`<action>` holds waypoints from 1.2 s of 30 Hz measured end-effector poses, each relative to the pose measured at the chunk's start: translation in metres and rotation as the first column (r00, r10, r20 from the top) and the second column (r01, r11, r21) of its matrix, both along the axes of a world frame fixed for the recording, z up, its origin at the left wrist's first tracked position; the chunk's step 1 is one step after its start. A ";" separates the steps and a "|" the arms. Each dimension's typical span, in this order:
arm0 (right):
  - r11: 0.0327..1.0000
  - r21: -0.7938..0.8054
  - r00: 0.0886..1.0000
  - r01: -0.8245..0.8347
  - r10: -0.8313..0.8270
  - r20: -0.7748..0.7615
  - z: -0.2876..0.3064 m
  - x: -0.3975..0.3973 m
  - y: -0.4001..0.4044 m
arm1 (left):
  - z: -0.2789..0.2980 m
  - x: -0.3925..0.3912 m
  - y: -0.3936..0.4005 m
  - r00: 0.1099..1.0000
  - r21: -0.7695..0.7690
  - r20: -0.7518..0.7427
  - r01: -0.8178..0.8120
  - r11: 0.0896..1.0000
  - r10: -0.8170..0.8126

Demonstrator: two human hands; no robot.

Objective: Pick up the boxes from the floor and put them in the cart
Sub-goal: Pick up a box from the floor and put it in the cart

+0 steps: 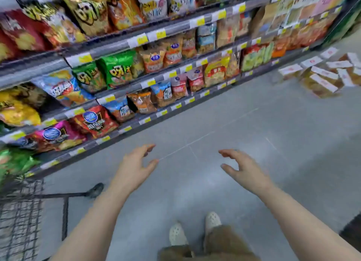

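Several boxes [324, 75] with white labelled tops and amber sides lie scattered on the grey floor at the far right, well ahead of me. My left hand [134, 167] and my right hand [244, 171] both reach forward over bare floor, fingers spread, holding nothing. The black wire cart [21, 212] stands at the lower left, only its mesh side and frame showing; one wheel [96, 189] sits just left of my left forearm. The boxes are far from both hands.
A long shelf unit [136, 81] packed with snack bags runs along the left and back, its lowest ledge close to the cart. My two feet in pale clogs [195, 229] stand on the grey tiled floor [234, 128]. A dark object [351, 233] sits at the lower right edge.
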State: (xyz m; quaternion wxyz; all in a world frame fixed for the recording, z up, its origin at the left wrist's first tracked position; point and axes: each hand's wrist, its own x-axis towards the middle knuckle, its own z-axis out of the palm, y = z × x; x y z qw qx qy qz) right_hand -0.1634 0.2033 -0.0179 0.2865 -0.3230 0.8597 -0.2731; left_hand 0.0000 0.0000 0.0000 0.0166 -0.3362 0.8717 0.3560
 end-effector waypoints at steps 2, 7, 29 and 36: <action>1.000 0.015 1.000 0.026 -0.026 -0.013 -0.008 -0.001 0.013 | -0.008 -0.009 0.008 0.998 -0.010 -0.007 0.065 0.998 -0.065; 0.984 0.044 0.983 0.173 -0.175 0.048 -0.013 -0.016 0.050 | -0.015 -0.040 0.030 0.977 -0.038 0.041 0.212 0.977 -0.210; 0.852 -0.124 0.861 0.509 -0.503 0.079 0.025 -0.359 0.272 | 0.031 -0.454 0.223 0.906 -0.100 -0.098 0.402 0.910 -0.412; 0.826 -0.150 0.840 0.543 -0.533 0.106 0.034 -0.447 0.301 | 0.034 -0.548 0.256 0.885 -0.112 -0.073 0.450 0.886 -0.459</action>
